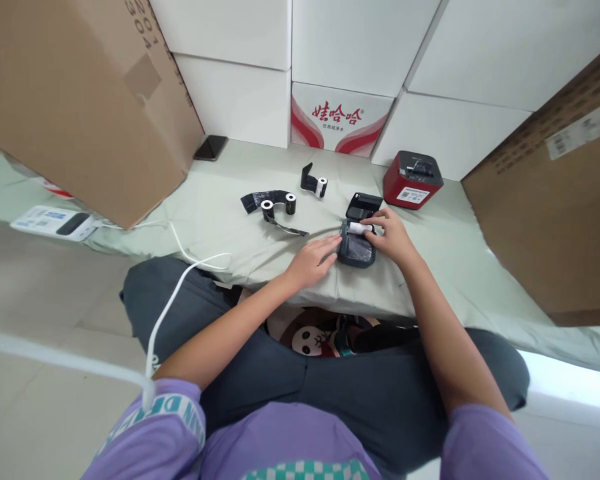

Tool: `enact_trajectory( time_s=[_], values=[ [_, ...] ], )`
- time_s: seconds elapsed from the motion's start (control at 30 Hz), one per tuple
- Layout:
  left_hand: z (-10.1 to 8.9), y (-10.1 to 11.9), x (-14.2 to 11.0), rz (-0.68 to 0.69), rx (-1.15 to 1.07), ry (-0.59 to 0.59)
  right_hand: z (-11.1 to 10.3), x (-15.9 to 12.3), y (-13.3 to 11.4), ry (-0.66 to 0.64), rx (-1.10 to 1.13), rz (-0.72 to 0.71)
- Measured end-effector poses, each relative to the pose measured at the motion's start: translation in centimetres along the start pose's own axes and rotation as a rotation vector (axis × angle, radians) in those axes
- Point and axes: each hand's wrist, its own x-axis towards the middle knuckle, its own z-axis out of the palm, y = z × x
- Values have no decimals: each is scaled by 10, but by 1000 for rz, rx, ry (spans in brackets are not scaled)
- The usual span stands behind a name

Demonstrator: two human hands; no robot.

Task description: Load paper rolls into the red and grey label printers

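Note:
In the head view, a small dark portable printer (pixel 357 252) lies on the green cloth with its black lid (pixel 364 207) raised. A white paper roll (pixel 360 228) sits at its upper compartment. My right hand (pixel 391 235) pinches this roll at its right end with thumb and fingers. My left hand (pixel 314 260) rests on the cloth, fingers stretched out, their tips touching the printer's left side. Left of the printer lie two partly unwound black rolls (pixel 268 211). Behind them is another small roll (pixel 321 187) with a loose black strip.
A red and black box-shaped device (pixel 413 180) stands at the right rear. Cardboard boxes (pixel 95 87) flank both sides, and white cartons (pixel 340 120) line the back. A phone (pixel 211 148) lies at the left rear. A white cable (pixel 175 287) runs to a white power bank-like device (pixel 55 223).

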Motion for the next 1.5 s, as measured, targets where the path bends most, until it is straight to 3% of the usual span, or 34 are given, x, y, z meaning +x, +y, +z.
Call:
enact_trajectory(
  time_s=[0.17,0.33,0.47,0.67,0.83,1.07,1.3,1.5],
  values=[
    [1,3,0,29,108,-25,4,3,5,199,109,91],
    [6,11,9,131,218,-14,7,4,9,217,425,205],
    [11,12,16,154,307,58,8,-5,5,121,433,189],
    [11,17,15,187,318,26,13,-17,16,19,577,302],
    [9,22,15,113,303,24,12,-16,30,-65,601,338],
    [14,23,12,88,344,9,23,-16,26,-40,656,385],
    [17,19,7,129,330,39,19,-41,14,68,530,511],
    [15,15,5,181,292,75,30,-72,-32,-46,43,422]
  ],
)
